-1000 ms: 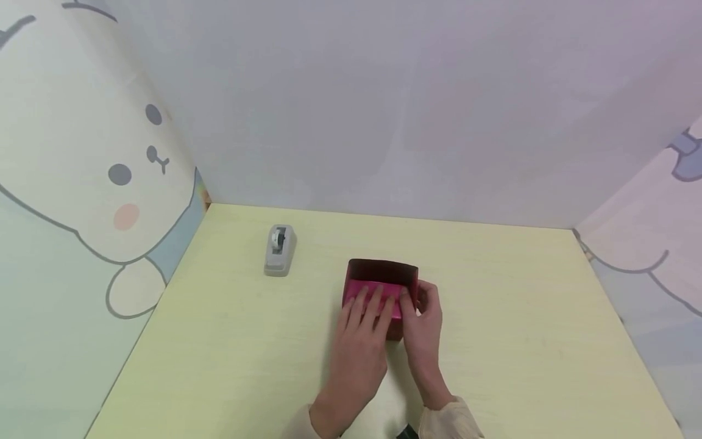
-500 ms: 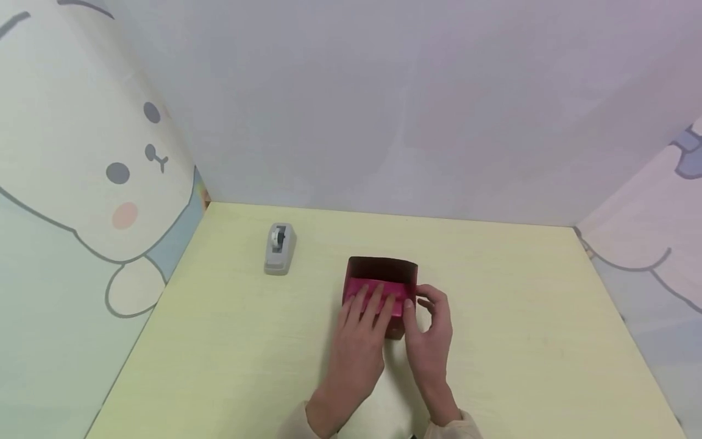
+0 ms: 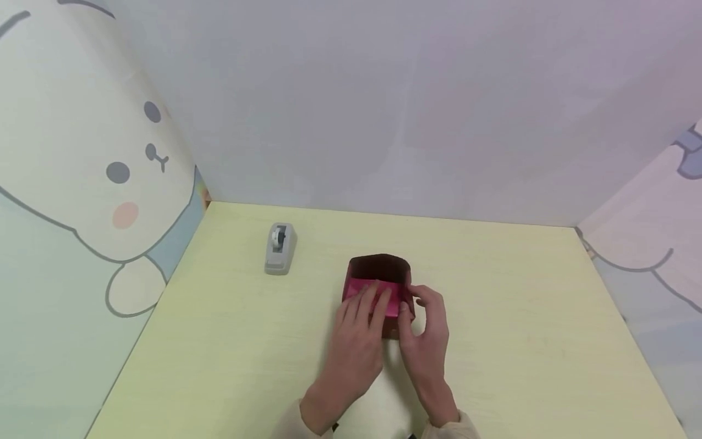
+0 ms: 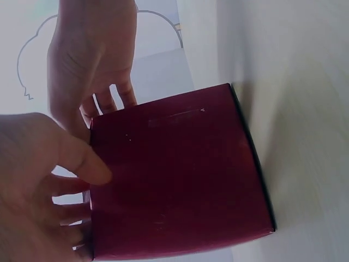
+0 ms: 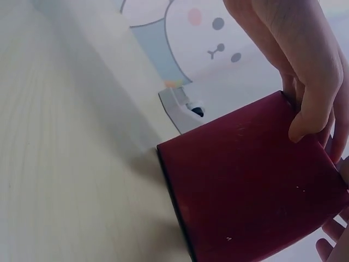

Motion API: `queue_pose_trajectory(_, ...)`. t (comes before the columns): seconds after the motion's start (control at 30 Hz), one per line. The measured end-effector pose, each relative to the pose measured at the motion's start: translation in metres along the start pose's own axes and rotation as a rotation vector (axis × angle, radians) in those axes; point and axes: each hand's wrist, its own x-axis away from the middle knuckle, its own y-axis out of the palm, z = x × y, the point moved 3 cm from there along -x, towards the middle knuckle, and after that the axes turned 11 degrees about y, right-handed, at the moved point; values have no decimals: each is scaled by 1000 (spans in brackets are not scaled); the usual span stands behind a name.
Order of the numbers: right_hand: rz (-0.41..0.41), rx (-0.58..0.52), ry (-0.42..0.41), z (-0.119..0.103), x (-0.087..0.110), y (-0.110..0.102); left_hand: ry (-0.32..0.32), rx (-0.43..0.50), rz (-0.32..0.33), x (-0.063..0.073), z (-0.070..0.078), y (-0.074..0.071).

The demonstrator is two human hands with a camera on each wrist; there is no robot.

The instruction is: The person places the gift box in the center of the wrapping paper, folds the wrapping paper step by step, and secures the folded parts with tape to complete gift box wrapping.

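Observation:
A dark red open-topped box (image 3: 391,331) stands on the table, with a glossy pink surface (image 3: 393,303) inside it. My left hand (image 3: 355,350) lies over the box's near rim, fingers reaching in onto the pink surface. In the left wrist view its thumb presses the outside of the near wall (image 4: 180,169). At the right side, my right hand (image 3: 428,347) pinches the box's wall by its near corner, with the thumb at the rim and the fingers outside. The right wall bends inward and the back wall bows. Fingers partly hide the box's inside.
A grey tape dispenser (image 3: 280,253) stands on the pale yellow table (image 3: 510,317) behind and left of the box. Panels with cartoon bears (image 3: 88,134) rise at the left and right sides, and a plain pale wall (image 3: 384,110) closes the back.
The right hand moved slightly right off the box's side, then back left against it. The box's right wall and back rim, straight before, are now bent. The left hand's fingers shifted a little.

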Motion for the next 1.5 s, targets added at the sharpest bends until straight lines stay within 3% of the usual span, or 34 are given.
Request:
queue_pose_trajectory(0.37,-30,65,-18,-3,0,-2,2,4,-3,-3,-2,-4)
queue_pose_trajectory(0.97,-64,76,-50,-3,3,-1,-39,8,24,-2,-3,-2)
queue_pose_trajectory(1.23,-83,96,-70,-2,5,0,-9,22,6,-2,-3,-3)
queue_pose_trajectory(1.5,-96,131,-76,1,7,1,-5,39,-55,-1,-2,-3)
